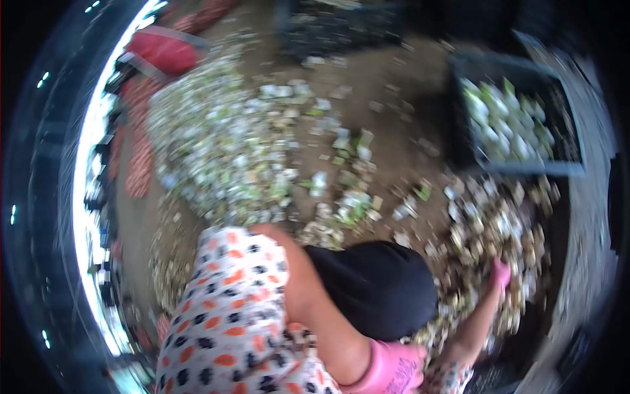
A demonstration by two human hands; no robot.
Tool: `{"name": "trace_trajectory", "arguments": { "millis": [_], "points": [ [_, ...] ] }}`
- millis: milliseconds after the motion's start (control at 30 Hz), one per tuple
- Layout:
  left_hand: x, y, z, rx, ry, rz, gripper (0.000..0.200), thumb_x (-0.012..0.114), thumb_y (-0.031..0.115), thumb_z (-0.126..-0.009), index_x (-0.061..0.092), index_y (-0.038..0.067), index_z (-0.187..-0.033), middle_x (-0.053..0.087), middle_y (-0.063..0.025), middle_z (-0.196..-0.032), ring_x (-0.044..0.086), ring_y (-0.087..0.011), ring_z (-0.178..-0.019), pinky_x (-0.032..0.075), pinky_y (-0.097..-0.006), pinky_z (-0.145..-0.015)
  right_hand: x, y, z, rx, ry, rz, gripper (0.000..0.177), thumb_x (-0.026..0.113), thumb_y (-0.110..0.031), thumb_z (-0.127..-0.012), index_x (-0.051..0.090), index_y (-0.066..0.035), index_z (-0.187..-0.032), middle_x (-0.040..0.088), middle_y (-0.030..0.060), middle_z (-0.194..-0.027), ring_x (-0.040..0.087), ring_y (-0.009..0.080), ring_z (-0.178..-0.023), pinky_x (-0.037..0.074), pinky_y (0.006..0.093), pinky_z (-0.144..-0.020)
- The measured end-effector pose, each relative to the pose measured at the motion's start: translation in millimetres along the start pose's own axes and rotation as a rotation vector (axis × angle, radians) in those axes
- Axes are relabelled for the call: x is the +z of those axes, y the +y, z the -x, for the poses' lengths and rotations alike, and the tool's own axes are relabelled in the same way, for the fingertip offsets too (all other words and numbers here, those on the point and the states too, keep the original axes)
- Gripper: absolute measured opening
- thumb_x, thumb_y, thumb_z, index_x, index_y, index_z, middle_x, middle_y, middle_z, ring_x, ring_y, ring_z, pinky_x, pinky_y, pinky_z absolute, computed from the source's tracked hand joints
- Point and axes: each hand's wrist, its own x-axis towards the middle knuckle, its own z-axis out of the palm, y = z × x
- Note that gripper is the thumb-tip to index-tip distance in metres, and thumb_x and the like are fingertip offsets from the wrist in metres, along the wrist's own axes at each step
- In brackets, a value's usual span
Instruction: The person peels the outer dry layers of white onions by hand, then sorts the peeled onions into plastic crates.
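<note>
My left hand (394,368), in a pink glove with dark lettering, is low in the view, beside my black-clad knee (377,285). Its fingers are mostly hidden and blurred, so I cannot see whether it holds anything. Farther right, my right hand (501,272), also pink-gloved, reaches to a heap of pale trimmed vegetable pieces (472,230). Motion blur hides its fingers and anything in them. Ahead of it stands a dark crate (518,169) partly filled with white vegetables (502,125) that have green ends.
A wide pile of white and green vegetable pieces (230,144) covers the floor at left. Beyond it are a red sack (167,52) and reddish mesh bags (139,164). Another dark crate (341,33) stands at the back. Scraps are scattered over the brown floor (387,72).
</note>
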Motion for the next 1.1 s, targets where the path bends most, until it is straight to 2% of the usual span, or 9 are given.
{"name": "trace_trajectory", "arguments": {
  "millis": [67,200,300,367,500,667,767,1033,1100],
  "points": [
    [18,17,-12,0.118,0.103,-0.107,0.026,0.049,0.019,-0.085,0.050,0.012,-0.110,0.058,-0.0037,-0.097,0.059,-0.0196,-0.095,0.040,-0.0361,-0.091,-34,-28,49,0.262,-0.037,-1.035,0.044,0.069,-0.038,-0.079,0.066,-0.001,-0.103,0.068,0.0103,-0.092,0.062,0.0228,-0.080,0.049,0.0330,-0.075],
    [18,12,3,0.109,0.259,-0.016,0.043,0.051,0.017,-0.080,0.046,0.014,-0.122,0.059,-0.0053,-0.106,0.062,-0.0175,-0.094,0.042,-0.0338,-0.094,-27,-82,157,-0.114,0.362,-1.025,0.021,0.070,-0.011,-0.076,0.062,-0.002,-0.093,0.062,0.0045,-0.085,0.055,0.0116,-0.071,0.045,0.0258,-0.061],
    [18,9,6,0.139,0.336,0.021,0.039,0.052,0.018,-0.080,0.050,0.015,-0.119,0.060,-0.0046,-0.100,0.062,-0.0175,-0.089,0.045,-0.0328,-0.090,2,-115,243,0.105,-0.098,-0.835,0.023,0.068,-0.012,-0.073,0.063,-0.007,-0.096,0.065,0.0039,-0.084,0.059,0.0134,-0.073,0.049,0.0278,-0.064],
    [20,11,2,0.151,0.365,0.070,0.036,0.053,0.017,-0.079,0.052,0.016,-0.115,0.059,-0.0039,-0.096,0.062,-0.0173,-0.086,0.046,-0.0322,-0.087,60,-103,281,-0.713,-0.797,-0.132,0.031,0.066,-0.018,-0.076,0.063,-0.010,-0.105,0.064,0.0120,-0.107,0.062,0.0273,-0.096,0.049,0.0366,-0.089],
    [11,11,-4,0.119,0.400,0.130,0.029,0.057,0.016,-0.076,0.057,0.016,-0.104,0.056,-0.0019,-0.087,0.059,-0.0168,-0.080,0.048,-0.0309,-0.081,49,-118,306,-0.685,-0.184,-0.081,0.043,0.070,-0.014,-0.070,0.061,-0.017,-0.112,0.055,0.0133,-0.119,0.051,0.0323,-0.114,0.041,0.0441,-0.098],
    [13,10,-11,0.174,0.389,0.133,0.029,0.059,0.018,-0.074,0.057,0.015,-0.103,0.055,-0.0009,-0.084,0.059,-0.0160,-0.079,0.049,-0.0314,-0.080,3,-86,223,0.049,0.507,-0.008,0.045,0.065,-0.007,-0.074,0.056,-0.010,-0.118,0.053,0.0191,-0.122,0.052,0.0358,-0.111,0.042,0.0428,-0.098],
    [13,13,-18,0.156,0.420,0.155,0.032,0.059,0.018,-0.074,0.058,0.016,-0.105,0.054,-0.0006,-0.083,0.059,-0.0162,-0.079,0.049,-0.0328,-0.082,-11,-88,190,0.560,0.481,-0.201,0.045,0.068,-0.014,-0.078,0.053,-0.003,-0.120,0.053,0.0219,-0.119,0.051,0.0356,-0.112,0.042,0.0414,-0.097],
    [-20,11,-30,0.179,0.181,0.220,0.037,0.058,0.017,-0.074,0.057,0.016,-0.112,0.061,-0.0062,-0.098,0.063,-0.0204,-0.090,0.049,-0.0371,-0.085,7,-74,188,-0.039,0.142,-1.123,0.021,0.064,-0.003,-0.081,0.062,-0.003,-0.102,0.066,0.0047,-0.092,0.061,0.0115,-0.081,0.050,0.0246,-0.074],
    [-20,11,-33,0.194,0.159,0.209,0.039,0.057,0.017,-0.074,0.057,0.016,-0.112,0.062,-0.0074,-0.098,0.063,-0.0217,-0.090,0.049,-0.0379,-0.086,2,-62,217,-0.130,0.326,-0.734,0.023,0.066,-0.003,-0.081,0.062,-0.003,-0.104,0.066,0.0052,-0.093,0.062,0.0119,-0.082,0.051,0.0252,-0.075]
  ]
}}
